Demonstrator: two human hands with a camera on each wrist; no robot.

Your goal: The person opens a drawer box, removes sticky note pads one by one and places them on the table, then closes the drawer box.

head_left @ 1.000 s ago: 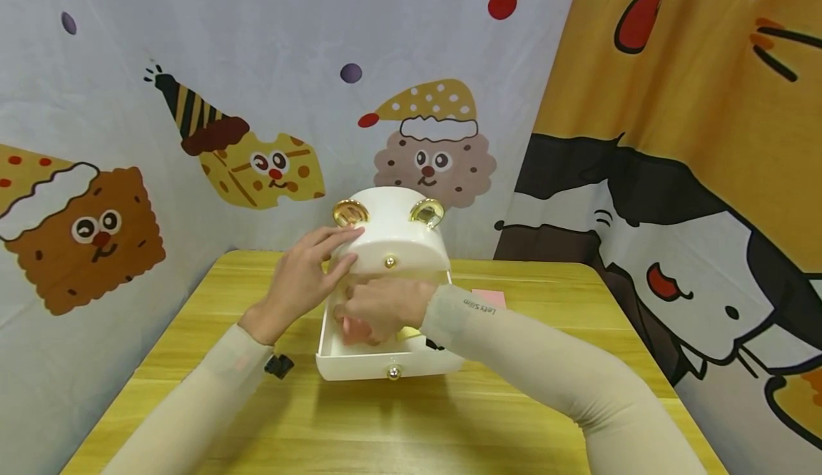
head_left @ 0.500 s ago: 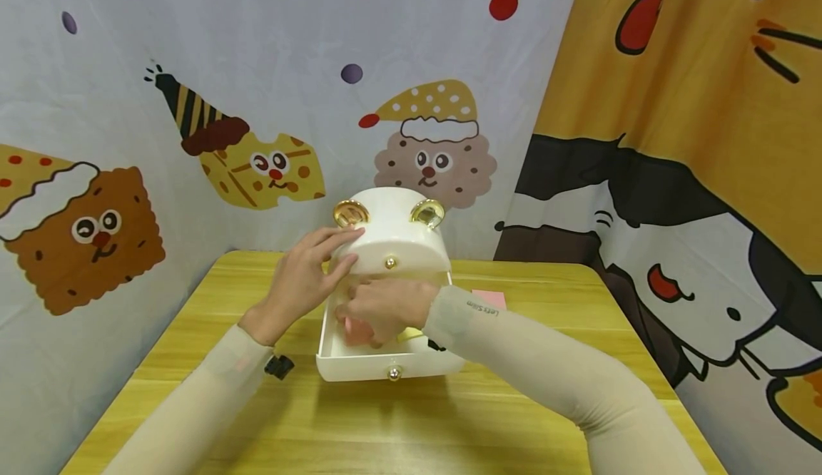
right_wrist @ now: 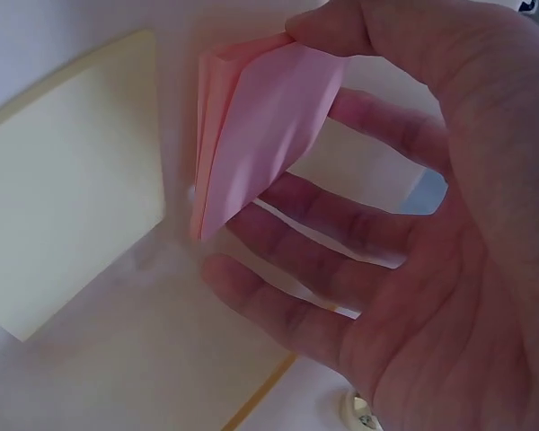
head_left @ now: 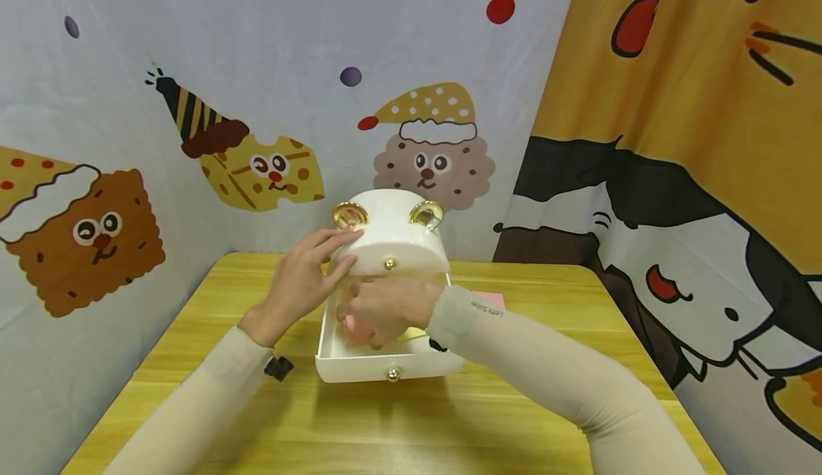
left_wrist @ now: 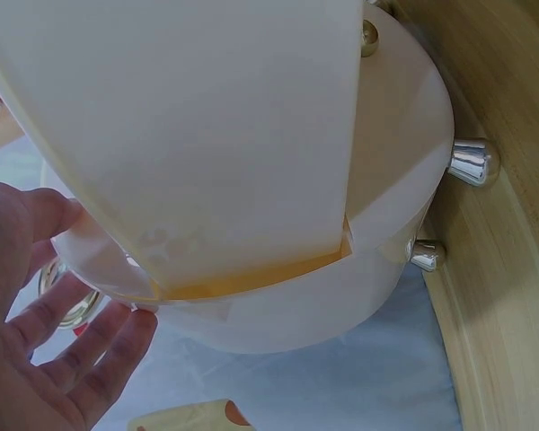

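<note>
A white storage box (head_left: 398,211) with gold ear shapes and gold knobs stands on the table, its lower drawer (head_left: 359,368) pulled out. At the box's left side my left hand (head_left: 298,279) holds its edge, thumb on the front and fingers round the side, as the left wrist view also shows. My right hand (head_left: 392,307) is down inside the drawer. It pinches a pink sticky note pad (right_wrist: 265,126) between thumb and fingers, the pad standing on edge. Beside it in the drawer leans a pale yellow sticky note pad (right_wrist: 72,180).
Another pink piece (head_left: 491,299) lies on the wooden table (head_left: 546,361) right of the box, partly behind the right sleeve. Cartoon-printed cloth (head_left: 289,47) hangs close behind and beside the table. Short metallic feet (left_wrist: 474,162) carry the box.
The right hand and the pink pad have shifted very slightly within the drawer. The left hand keeps its place on the box, and the drawer stays pulled out.
</note>
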